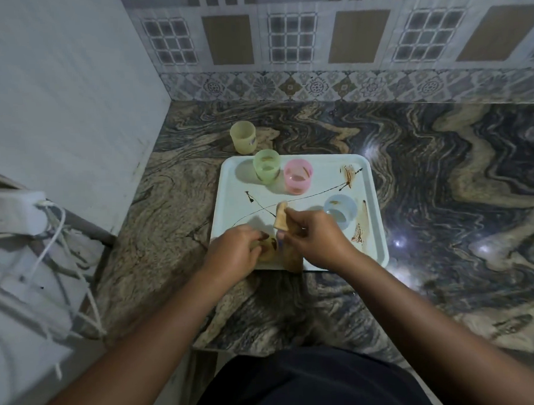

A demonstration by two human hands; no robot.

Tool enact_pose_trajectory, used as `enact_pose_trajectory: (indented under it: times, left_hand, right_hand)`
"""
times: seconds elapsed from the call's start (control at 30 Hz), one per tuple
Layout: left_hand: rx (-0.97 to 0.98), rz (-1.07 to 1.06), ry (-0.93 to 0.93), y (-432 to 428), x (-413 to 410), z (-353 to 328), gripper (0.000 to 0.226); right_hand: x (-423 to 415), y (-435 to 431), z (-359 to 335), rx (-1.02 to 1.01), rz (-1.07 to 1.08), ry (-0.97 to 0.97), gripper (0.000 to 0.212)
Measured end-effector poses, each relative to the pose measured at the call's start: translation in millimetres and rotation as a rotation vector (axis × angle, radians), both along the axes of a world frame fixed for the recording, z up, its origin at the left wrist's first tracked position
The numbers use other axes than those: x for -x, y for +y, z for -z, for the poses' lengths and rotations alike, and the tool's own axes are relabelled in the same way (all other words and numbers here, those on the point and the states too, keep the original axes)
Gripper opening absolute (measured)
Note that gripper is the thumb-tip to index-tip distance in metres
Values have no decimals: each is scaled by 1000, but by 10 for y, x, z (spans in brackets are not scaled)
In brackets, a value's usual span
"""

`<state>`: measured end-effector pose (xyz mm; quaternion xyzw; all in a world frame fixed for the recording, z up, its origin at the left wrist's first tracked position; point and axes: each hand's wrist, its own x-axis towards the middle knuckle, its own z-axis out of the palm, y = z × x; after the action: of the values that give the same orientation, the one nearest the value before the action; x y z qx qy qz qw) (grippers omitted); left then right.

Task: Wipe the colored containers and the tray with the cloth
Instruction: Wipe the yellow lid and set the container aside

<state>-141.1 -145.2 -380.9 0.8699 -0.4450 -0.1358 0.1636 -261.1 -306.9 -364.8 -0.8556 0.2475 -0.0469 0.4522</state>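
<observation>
Cloth [281, 217]: beige, centre of frame, pinched in the curled fingers of the right hand [317, 238]; one end stands above the knuckles, the other hangs to the tray's near edge.
Held cup [268, 250]: yellowish, mostly hidden; gripped by the left hand [236, 254], fingers curled round it, over the tray's near left corner; hands just beside each other, both forearms reaching in from the lower frame.
Tray [319, 169]: white, rectangular; marked with brown stains [348, 174] and thin dark lines.
Green cup [266, 167], pink cup [298, 176]: side by side at the tray's far left.
Blue cup [341, 211]: tray's right side, near the right hand.
Yellow cup [243, 137]: off the tray, on the counter [442, 179], up and left of the tray.
Tiled wall [313, 38]: top of frame; white cords [56, 242]: left edge.
</observation>
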Motion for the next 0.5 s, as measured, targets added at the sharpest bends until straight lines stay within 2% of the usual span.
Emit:
enact_pose_trajectory:
  times: [0.13,0.33,0.4,0.5]
  left_hand:
    - [-14,42,-121,-3,30,63,21]
    - [75,90,-237,-29,-18,141,24]
    - [148,45,-169,-34,-18,144,21]
    - [319,-78,68,-65,29,-23,17]
  right_hand:
    - [68,50,65,58,-17,80,51]
    - [116,43,121,17,-16,50,44]
    - [155,40,132,24,10,32,47]
    - [207,94,111,-58,38,-59,54]
